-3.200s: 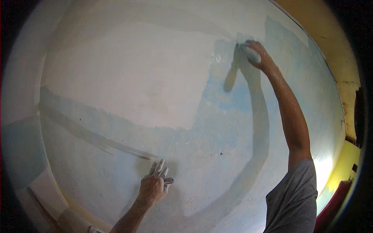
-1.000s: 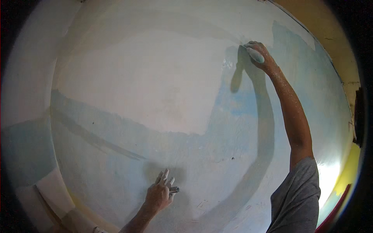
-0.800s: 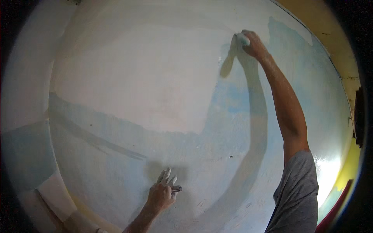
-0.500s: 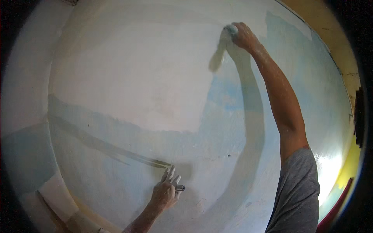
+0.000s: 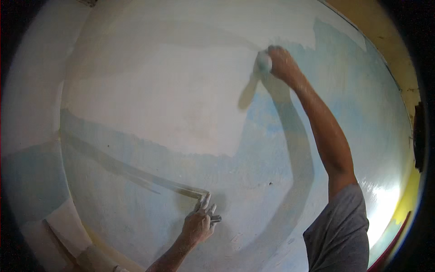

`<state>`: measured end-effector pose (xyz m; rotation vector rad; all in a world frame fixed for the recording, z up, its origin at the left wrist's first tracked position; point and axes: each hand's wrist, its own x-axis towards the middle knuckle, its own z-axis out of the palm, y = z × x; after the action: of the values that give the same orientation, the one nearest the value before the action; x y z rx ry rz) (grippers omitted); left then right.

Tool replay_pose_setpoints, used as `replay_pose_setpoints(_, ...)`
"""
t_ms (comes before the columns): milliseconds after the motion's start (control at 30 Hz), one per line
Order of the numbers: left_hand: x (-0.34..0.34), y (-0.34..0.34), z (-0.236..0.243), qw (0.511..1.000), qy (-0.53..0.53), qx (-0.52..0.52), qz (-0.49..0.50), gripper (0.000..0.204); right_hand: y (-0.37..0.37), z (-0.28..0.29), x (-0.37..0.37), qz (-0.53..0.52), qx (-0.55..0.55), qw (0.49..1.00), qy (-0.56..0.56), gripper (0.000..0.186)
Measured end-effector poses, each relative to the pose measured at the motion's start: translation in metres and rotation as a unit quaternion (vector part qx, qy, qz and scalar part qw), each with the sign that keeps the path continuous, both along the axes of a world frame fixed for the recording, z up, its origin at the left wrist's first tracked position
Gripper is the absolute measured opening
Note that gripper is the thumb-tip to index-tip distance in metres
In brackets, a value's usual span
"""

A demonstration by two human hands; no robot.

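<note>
My right hand is raised high against the wall, its fingers closed round a rounded, pale grey-blue tool. The tool's kind is unclear, and its working side is hidden. Lower down, my left hand is held before the wall with whitish smears on its fingers. Its fingers are partly bent round a tool with a short grey handle end, which sticks out to the right. Beyond the fingertips, a thin pale edge runs to the left; I cannot tell whether it belongs to that tool. The wall carries a broad whitish area over patchy blue-green paint.
Shadows of my arms and tools fall across the wall. At the left, another wall meets it in a corner. A yellowish-brown surface borders the upper right, with a dark object below it. Bright light glares at the lower right.
My right hand has moved downward along the wall with its tool, and the shadow has followed. My left hand has shifted slightly to the right in the picture, still closed round its tool.
</note>
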<state>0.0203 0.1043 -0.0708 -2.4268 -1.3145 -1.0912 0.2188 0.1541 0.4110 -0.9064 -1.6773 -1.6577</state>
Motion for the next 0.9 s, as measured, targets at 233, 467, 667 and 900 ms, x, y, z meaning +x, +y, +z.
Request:
replay_pose_setpoints(233,0.007,0.005,0.0,1.0,-0.014,0.011,-0.002,0.054,-0.023,0.038,-0.013,-0.011,-0.027,0.995,0.098,0.029)
replay_pose_setpoints(467,0.004,0.006,0.004,1.0,0.008,0.023,-0.009,0.055,-0.024,0.02,-0.009,-0.077,-0.116,0.99,-0.019,0.045)
replay_pose_setpoints(667,-0.001,-0.007,0.013,0.999,-0.012,-0.039,0.002,0.053,-0.014,0.002,-0.019,-0.064,-0.058,0.995,-0.041,0.038)
replay_pose_setpoints(900,0.003,0.005,0.005,1.0,0.008,0.013,0.007,0.057,-0.028,0.054,-0.029,-0.045,-0.007,0.999,0.014,0.023)
